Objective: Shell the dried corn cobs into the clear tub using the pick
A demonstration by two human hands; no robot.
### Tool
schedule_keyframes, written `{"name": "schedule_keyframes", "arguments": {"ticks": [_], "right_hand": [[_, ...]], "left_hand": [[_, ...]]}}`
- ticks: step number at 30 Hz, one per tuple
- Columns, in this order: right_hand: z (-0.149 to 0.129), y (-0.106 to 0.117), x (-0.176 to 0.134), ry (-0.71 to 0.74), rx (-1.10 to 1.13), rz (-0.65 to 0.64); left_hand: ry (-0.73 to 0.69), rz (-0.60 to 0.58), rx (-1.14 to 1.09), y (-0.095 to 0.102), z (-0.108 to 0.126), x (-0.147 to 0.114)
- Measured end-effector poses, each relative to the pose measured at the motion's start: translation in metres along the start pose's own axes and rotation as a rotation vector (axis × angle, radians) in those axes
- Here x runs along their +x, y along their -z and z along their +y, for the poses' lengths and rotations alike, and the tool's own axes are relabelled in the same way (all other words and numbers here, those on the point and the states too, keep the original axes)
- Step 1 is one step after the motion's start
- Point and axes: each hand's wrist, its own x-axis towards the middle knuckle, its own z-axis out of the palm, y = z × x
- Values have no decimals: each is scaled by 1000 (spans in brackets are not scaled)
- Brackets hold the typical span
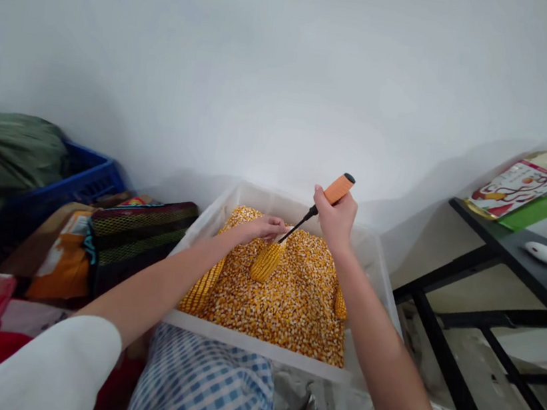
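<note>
A white plastic bin [260, 341] holds a deep layer of loose yellow corn kernels [286, 301]. My right hand [338, 221] is closed around the orange handle of a screwdriver [339, 188], whose dark shaft slants down to the left. Its tip meets the upper end of a corn cob [266, 262], which lies tilted over the kernels. At that same end, the fingers of my left hand [264, 229] are closed on the cob, close beside the shaft. Part of the grip is hidden behind the fingers.
More cobs lie at the bin's left side [202, 290] and right side [340, 304]. A blue checked cloth [209, 385] sits in front. To the left are a blue crate [100, 175] and bags. At right, a black rack [480, 239] carries an oil bottle [523, 181].
</note>
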Motion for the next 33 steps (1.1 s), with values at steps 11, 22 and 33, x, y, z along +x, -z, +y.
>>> {"name": "schedule_keyframes", "arguments": {"ticks": [11,22,33], "right_hand": [[1,-20,7,41,12,-12],[5,-18,6,8,44,-64],[0,-19,1,47,45,-60]], "left_hand": [[59,162,-18,-2,-6,6],[64,133,-35,-2,-10,7],[85,132,-50,-7,0,2]]}}
